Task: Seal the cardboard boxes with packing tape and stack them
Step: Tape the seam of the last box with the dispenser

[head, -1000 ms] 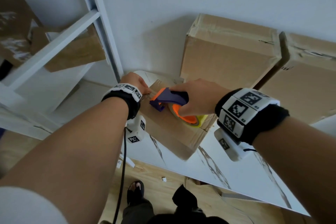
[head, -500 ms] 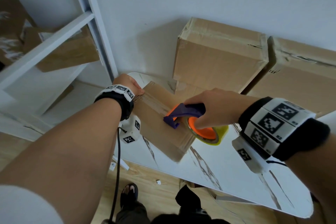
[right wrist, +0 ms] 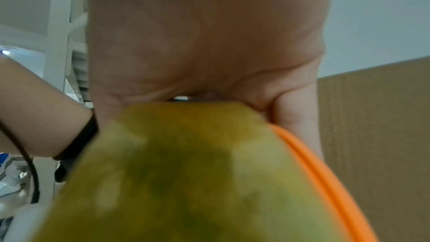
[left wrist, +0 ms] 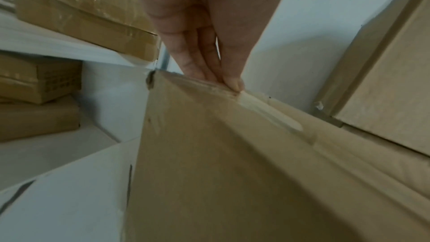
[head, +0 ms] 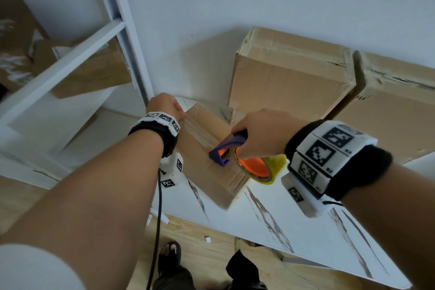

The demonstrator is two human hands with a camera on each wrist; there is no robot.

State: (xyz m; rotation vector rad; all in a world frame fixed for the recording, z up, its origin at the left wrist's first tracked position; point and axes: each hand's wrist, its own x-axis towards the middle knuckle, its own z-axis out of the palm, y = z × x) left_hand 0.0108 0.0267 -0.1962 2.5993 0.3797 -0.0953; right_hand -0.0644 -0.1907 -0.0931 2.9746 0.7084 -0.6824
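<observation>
Only wrist view shows left hand [left wrist: 204, 25] fingers [left wrist: 232, 82] on box [left wrist: 232, 172]

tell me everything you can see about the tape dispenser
The tape dispenser has a dark purple plastic frame with a handle and a front mouth, an orange hub, and a roll of yellowish clear packing tape. The right hand grips its handle from above. Its mouth sits on top of the small cardboard box, near the end closer to the person, with the roll hanging past that edge. In the right wrist view the roll fills the frame, blurred.
</observation>
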